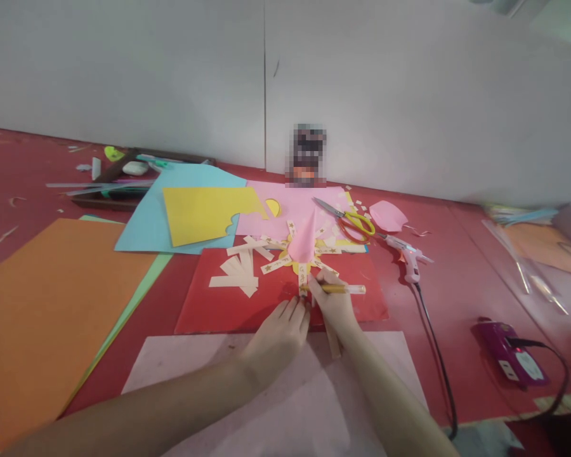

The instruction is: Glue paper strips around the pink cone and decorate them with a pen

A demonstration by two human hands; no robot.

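Note:
In my right hand [335,303] a gold pen [335,289] is gripped, its tip on a cream paper strip [302,274] that bears gold lettering and a star. My left hand [285,324] lies with its fingers stretched out over the red board, fingertips at the near end of that strip. Similar lettered strips fan out around a pink paper cone [304,241] standing on a yellow scalloped paper base [295,266]. All of this rests on a red board [266,314]. To the left of the cone, blank cream strips [238,270] lie in a loose pile.
Scissors [345,219] with yellow and red handles and a pink glue gun [409,257] lie to the right. A cord runs near a purple power box [511,355]. Yellow [195,216], blue [143,219] and orange sheets [61,304] cover the left. A wall stands behind.

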